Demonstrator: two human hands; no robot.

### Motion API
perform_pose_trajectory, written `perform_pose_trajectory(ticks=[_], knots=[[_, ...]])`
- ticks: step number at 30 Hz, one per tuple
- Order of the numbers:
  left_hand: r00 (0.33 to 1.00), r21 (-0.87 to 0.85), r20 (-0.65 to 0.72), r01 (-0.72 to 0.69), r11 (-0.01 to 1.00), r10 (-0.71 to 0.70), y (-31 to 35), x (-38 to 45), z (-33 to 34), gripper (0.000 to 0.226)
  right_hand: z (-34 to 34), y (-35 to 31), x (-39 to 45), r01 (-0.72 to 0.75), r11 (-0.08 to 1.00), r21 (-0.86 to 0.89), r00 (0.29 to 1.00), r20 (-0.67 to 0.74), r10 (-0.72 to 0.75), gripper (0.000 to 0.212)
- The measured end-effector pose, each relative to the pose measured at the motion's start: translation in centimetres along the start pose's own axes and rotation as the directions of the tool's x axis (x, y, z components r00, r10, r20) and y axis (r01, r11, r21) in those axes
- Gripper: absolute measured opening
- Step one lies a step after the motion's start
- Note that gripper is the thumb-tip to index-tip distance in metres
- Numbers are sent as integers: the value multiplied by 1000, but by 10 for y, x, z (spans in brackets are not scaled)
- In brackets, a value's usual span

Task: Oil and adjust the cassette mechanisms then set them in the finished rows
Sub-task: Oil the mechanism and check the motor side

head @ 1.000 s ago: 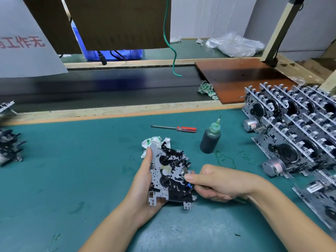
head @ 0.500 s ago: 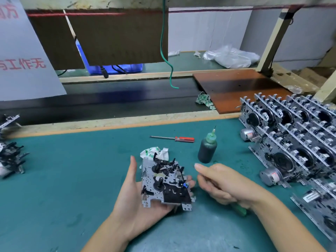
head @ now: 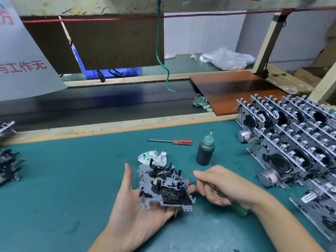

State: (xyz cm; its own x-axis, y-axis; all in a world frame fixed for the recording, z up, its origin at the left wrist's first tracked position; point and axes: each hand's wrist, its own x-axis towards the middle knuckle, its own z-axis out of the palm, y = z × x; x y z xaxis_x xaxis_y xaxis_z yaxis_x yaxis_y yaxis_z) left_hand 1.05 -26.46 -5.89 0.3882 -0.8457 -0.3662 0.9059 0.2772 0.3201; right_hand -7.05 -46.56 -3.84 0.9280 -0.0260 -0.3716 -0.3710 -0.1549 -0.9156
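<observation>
The left hand [head: 143, 200] now lies flat with fingers spread, and the cassette mechanism [head: 164, 186] rests loose on its palm near the desk's front edge; a second ago that hand's thumb clamped it. The right hand [head: 223, 186], then pressed against the mechanism's side, has drawn just clear and grips a green-handled tool [head: 236, 208]. Adjusting looks paused or done. The oil bottle [head: 205, 151] stands behind; the finished rows [head: 291, 142] fill the right edge.

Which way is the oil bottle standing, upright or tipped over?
Upright: the oil bottle stands on its base on the green mat, nozzle pointing up.
</observation>
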Motion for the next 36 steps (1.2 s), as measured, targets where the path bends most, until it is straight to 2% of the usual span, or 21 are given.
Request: perform_pose_trajectory(ticks=[4, 5, 7, 8, 10, 12, 14, 16, 18, 22, 24, 26, 27, 28, 29, 30, 31, 32, 33, 36], knots=[[999, 212, 49, -2, 977, -8, 7, -1, -3, 99, 2, -1, 4, 161, 986, -41, 962, -215, -166, 44], [998, 277, 55, -9, 961, -6, 9, 0, -4, 99, 2, 1, 5, 200, 975, -95, 938, -269, -219, 39], [998, 393, 56, -10, 919, -13, 14, -1, -6, 98, 4, 5, 7, 246, 914, -322, 863, -357, -357, 21], [999, 432, 47, -1, 902, -21, 16, -1, -7, 98, 5, 7, 7, 252, 856, -452, 828, -357, -432, 15], [999, 495, 10, 29, 869, -39, 21, -2, -8, 99, 9, 9, 6, 263, 684, -680, 802, -239, -547, 35], [997, 561, -34, 74, 824, -66, 24, -4, -8, 97, 12, 11, 7, 294, 513, -806, 827, -55, -559, 53], [991, 625, -93, 132, 769, -94, 28, -5, -8, 89, 13, 12, 6, 318, 391, -864, 836, 61, -545, 52], [983, 673, -150, 180, 718, -106, 31, -7, -9, 87, 13, 10, 4, 318, 340, -885, 841, 97, -532, 44], [978, 689, -194, 194, 698, -80, 32, -5, -13, 93, 11, 8, 1, 310, 335, -890, 852, 104, -513, 43], [986, 640, -142, 159, 751, -88, 36, -6, -15, 112, 11, 4, -7, 270, 321, -908, 863, 80, -500, 58], [991, 633, -87, 133, 762, -100, 40, -5, -16, 109, 13, 8, -15, 229, 261, -938, 817, 39, -576, 58], [996, 666, -86, 86, 741, -38, 43, -6, -11, 103, 16, 13, -23, 148, 225, -963, 770, -30, -637, 59], [990, 736, -125, 45, 676, 71, 42, -6, -9, 94, 17, 16, -25, 105, 222, -970, 755, -68, -653, 60], [961, 848, -146, -1, 530, 234, 40, -6, -8, 84, 18, 19, -27, 62, 222, -973, 739, -105, -666, 61], [899, 956, -119, -11, 293, 422, 37, -9, -6, 80, 19, 21, -28, 22, 230, -973, 725, -143, -674, 61], [827, 999, -33, 35, 8, 562, 32, -13, -4, 82, 20, 23, -29, -12, 247, -969, 712, -182, -679, 60], [775, 962, 61, 122, -244, 629, 26, -17, -4, 88, 21, 24, -29, -36, 273, -961, 701, -219, -679, 59], [759, 882, 136, 199, -426, 637, 20, -20, -6, 90, 22, 25, -30, -62, 302, -951, 695, -258, -671, 60], [763, 817, 162, 252, -520, 625, 13, -23, -8, 90, 23, 27, -30, -90, 330, -940, 695, -297, -655, 62], [776, 683, 211, 318, -658, 595, -4, -21, -11, 74, 28, 30, -28, -142, 385, -912, 713, -363, -599, 72]])
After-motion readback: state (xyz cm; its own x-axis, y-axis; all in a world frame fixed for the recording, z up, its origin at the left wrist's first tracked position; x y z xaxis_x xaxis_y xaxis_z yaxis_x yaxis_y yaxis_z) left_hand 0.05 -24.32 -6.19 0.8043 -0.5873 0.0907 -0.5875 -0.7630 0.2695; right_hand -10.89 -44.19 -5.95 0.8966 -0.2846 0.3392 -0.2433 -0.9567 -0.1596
